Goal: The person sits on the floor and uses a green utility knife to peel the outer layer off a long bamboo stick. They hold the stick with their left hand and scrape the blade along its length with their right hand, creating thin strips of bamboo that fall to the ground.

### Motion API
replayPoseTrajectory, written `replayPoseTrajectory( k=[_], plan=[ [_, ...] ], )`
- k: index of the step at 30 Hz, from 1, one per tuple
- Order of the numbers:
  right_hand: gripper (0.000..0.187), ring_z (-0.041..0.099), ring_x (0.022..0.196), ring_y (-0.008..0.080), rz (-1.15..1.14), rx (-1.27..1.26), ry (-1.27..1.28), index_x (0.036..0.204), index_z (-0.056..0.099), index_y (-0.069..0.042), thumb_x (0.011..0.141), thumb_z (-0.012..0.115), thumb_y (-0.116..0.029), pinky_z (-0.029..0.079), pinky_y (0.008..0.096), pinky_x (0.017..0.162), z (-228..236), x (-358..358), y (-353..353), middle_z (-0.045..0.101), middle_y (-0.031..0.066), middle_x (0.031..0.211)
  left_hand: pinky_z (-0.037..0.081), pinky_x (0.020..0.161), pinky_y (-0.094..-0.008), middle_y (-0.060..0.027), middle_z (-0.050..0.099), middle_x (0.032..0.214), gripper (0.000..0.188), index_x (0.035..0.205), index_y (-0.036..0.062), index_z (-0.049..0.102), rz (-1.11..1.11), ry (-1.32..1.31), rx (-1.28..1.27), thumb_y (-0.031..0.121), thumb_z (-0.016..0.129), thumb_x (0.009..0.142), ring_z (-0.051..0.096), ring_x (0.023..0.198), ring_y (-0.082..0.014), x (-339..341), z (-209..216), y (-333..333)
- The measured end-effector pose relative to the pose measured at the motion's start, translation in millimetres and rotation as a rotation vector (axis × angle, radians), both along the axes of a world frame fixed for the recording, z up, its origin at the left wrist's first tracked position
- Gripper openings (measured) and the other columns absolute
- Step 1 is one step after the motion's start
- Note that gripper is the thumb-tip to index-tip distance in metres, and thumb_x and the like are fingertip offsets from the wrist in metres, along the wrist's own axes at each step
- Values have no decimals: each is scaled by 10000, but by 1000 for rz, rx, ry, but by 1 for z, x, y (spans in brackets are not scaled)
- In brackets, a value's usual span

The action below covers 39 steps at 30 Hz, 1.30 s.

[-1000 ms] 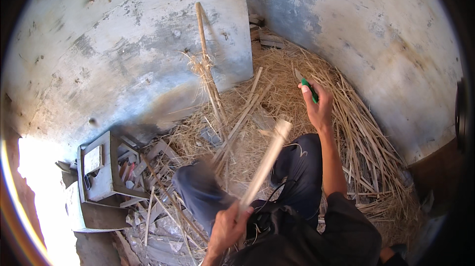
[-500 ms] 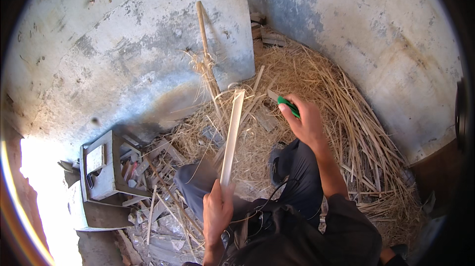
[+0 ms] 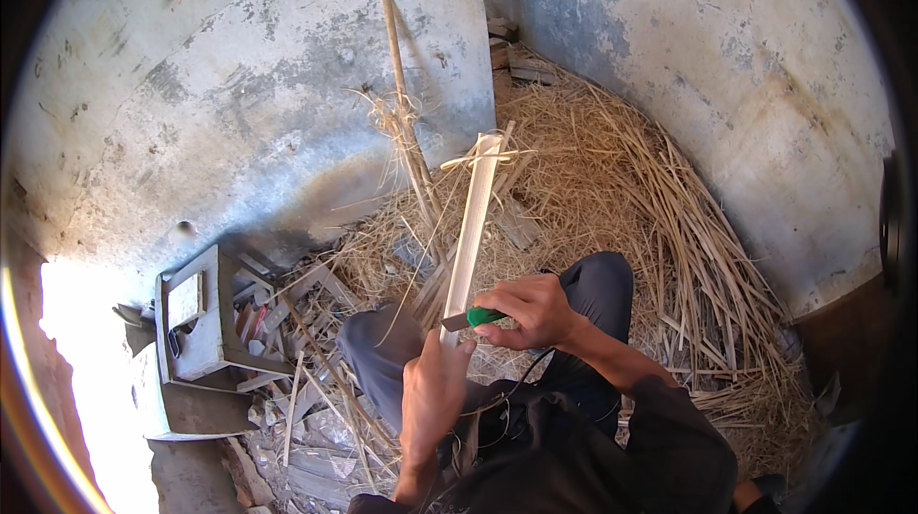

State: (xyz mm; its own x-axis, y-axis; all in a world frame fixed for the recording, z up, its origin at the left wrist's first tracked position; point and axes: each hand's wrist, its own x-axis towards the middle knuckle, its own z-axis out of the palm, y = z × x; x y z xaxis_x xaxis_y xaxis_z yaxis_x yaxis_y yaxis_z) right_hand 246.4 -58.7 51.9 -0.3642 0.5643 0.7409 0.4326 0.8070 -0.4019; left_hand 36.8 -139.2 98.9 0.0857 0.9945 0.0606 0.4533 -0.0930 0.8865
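A long pale strip of split bamboo (image 3: 471,227) points away from me, its near end gripped in my left hand (image 3: 432,390). Thin curled shavings (image 3: 486,158) cling across its far end. My right hand (image 3: 535,311) is closed round the green handle of a knife (image 3: 486,316). The knife's short flat blade lies across the strip just beyond my left hand's fingers, seemingly touching its surface. Both hands are close together in front of my lap.
Dry shavings and straw-like strips (image 3: 669,218) pile up along the right wall. A pole (image 3: 395,55) leans on the wall ahead, fibres caught round it. To the left, a worn box-like stand (image 3: 206,323) holds odds and ends; scraps (image 3: 316,457) litter the floor below it.
My right hand has brought the knife down and left, from beside the strip's far end to its near end. The strip has shifted slightly away and to the right.
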Motion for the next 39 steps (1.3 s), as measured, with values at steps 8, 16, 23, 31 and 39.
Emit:
replayPoseTrajectory(
  k=[8, 16, 23, 31, 39],
  plan=[
    [282, 678, 579, 192, -28, 61, -51, 1012, 799, -133, 948, 832, -405, 535, 346, 532, 4, 3, 2, 701, -9, 748, 524, 635, -511, -273, 690, 788, 239, 1075, -25, 561, -9, -37, 20, 151, 723, 1074, 689, 803, -542, 5, 2, -1],
    [285, 657, 565, 161, -110, 165, -98, 1002, 798, -144, 927, 855, -414, 513, 326, 523, 19, 13, 5, 672, -26, 723, 563, 672, -461, -247, 736, 811, 259, 1133, -18, 614, -36, 0, -90, 198, 742, 1073, 762, 829, -490, 2, 12, -4],
    [294, 660, 556, 154, -104, 176, -142, 992, 796, -120, 944, 839, -407, 519, 323, 516, 24, 23, 11, 691, -12, 727, 565, 675, -450, -248, 734, 805, 270, 1135, -30, 634, -33, 3, -107, 226, 713, 1094, 770, 789, -460, -5, 3, -11],
    [443, 640, 547, 114, -420, -28, 141, 1073, 798, -52, 1082, 679, -479, 519, 301, 489, -5, 86, 70, 731, 20, 747, 513, 660, -451, -179, 674, 722, 312, 1070, -41, 656, -84, -2, -256, 258, 610, 1150, 675, 650, -294, -24, -24, -28],
    [372, 716, 650, 148, -426, -128, 244, 1083, 771, -60, 1083, 671, -419, 536, 329, 538, 3, 125, 59, 723, 27, 767, 476, 648, -403, -118, 591, 693, 387, 963, -43, 610, -120, -82, -315, 276, 556, 1175, 546, 651, -204, -23, -34, -28]
  ],
)
